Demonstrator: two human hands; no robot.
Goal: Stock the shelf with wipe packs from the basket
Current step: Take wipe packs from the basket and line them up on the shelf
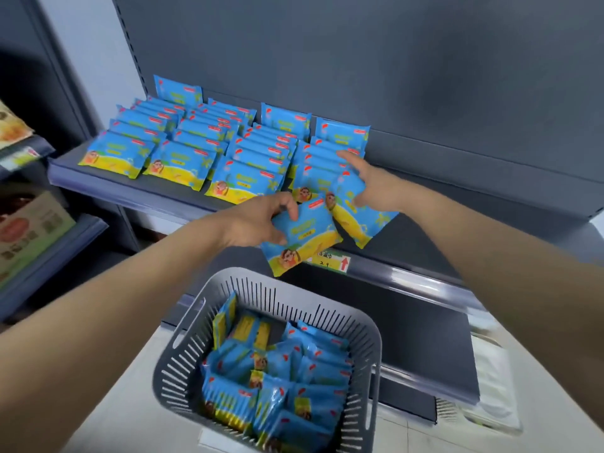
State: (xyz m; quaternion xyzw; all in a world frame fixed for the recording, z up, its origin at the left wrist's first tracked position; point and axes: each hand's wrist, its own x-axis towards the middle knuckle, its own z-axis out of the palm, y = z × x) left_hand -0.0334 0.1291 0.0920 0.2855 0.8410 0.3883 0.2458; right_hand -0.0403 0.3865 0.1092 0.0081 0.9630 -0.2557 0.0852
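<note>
Blue and yellow wipe packs stand in several rows on the dark grey shelf point(108, 186). My left hand point(258, 220) grips one wipe pack point(302, 237) by its top edge, just in front of the shelf lip. My right hand point(369, 184) holds a second wipe pack point(356, 214) at the front of the rightmost row point(340, 138), tilted. Below, a grey slotted basket point(327, 299) holds several more wipe packs point(281, 380).
A price tag with a red arrow point(331, 260) is fixed to the shelf lip. Bare shelf surface stretches to the right of the rows. A lower shelf point(425, 341) runs behind the basket. Boxed goods point(29, 230) sit on neighbouring shelves at the left.
</note>
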